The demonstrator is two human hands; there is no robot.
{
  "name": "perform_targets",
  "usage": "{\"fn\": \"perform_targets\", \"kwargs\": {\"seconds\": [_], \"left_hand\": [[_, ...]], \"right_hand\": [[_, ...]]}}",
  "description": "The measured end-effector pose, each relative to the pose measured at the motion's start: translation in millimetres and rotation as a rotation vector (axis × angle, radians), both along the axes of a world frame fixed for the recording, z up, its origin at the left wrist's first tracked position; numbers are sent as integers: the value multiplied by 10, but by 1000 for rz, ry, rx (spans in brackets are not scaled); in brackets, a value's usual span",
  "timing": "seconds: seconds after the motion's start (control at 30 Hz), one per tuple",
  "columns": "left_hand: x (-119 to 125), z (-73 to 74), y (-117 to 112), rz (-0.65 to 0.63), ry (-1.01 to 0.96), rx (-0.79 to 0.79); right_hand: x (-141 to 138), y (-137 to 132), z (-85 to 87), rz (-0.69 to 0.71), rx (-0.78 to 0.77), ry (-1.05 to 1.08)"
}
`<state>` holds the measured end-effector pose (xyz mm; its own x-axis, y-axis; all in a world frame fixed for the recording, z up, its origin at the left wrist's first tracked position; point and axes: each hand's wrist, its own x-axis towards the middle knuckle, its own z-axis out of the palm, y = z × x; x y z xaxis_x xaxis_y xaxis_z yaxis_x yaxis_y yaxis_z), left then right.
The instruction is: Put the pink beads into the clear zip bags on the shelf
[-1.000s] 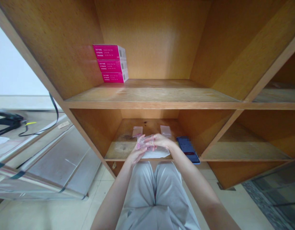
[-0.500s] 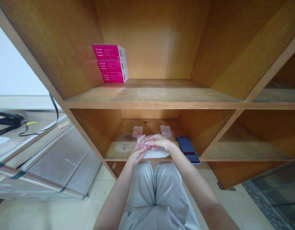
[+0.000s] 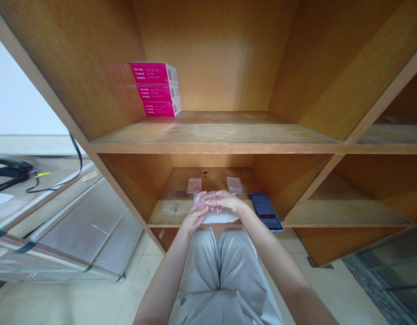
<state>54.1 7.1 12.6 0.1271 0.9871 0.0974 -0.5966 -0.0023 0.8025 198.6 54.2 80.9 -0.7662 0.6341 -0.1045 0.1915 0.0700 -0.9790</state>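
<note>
My left hand (image 3: 195,217) is closed around the near side of a small clear plastic bag (image 3: 196,198) with pinkish bits showing in it. My right hand (image 3: 225,197) meets it from the right, with its fingers bent and the fingertips at the bag. A thin red line, like a cord, crosses the right fingers; I cannot make out whether it is held or worn. Under both hands lies a white sheet (image 3: 222,216) on the lower shelf. Behind them rest a flat clear bag with a pinkish tint (image 3: 194,185) and another clear zip bag (image 3: 234,185).
A phone (image 3: 265,211) lies at the shelf's front right, jutting over the edge. Three stacked pink boxes (image 3: 157,92) stand on the upper shelf (image 3: 228,131). To the left is a glass-topped frame (image 3: 89,230) with a black device (image 3: 11,169) on it.
The fingers have shifted slightly, and the right hand covers more of the bag between the hands. Everything else stays where it was.
</note>
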Motion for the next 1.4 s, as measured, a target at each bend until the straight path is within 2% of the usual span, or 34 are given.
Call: {"fn": "perform_targets", "kwargs": {"seconds": [0.1,0.23,0.37,0.43,0.5,0.6,0.67,0.8,1.0,1.27,1.4], "left_hand": [[3,-32,34,10,-12,11],[-17,-83,93,89,-35,-11],[-96,-82,131,120,-96,-41],[-138,-60,134,116,-114,-50],[-169,-42,131,99,-130,-39],[-192,-51,132,46,-130,-32],[-197,-78,143,29,-120,-39],[-204,-120,167,34,-86,-47],[-182,-109,176,59,12,-35],[-54,-259,305,217,257,-66],[8,-291,364,226,307,-54]], "right_hand": [[-1,6,-46,-59,-12,7],[30,29,-76,-136,-54,25],[87,69,-96,-223,-116,133],[84,93,-153,-350,-156,233],[39,122,-258,-536,-185,360],[-95,177,-478,-877,-157,554],[-199,217,-629,-990,-127,646],[-361,278,-845,-1015,-182,762],[-442,329,-968,-962,-289,849],[-470,341,-1103,-922,-177,640],[-492,342,-1123,-947,-103,512]]}}
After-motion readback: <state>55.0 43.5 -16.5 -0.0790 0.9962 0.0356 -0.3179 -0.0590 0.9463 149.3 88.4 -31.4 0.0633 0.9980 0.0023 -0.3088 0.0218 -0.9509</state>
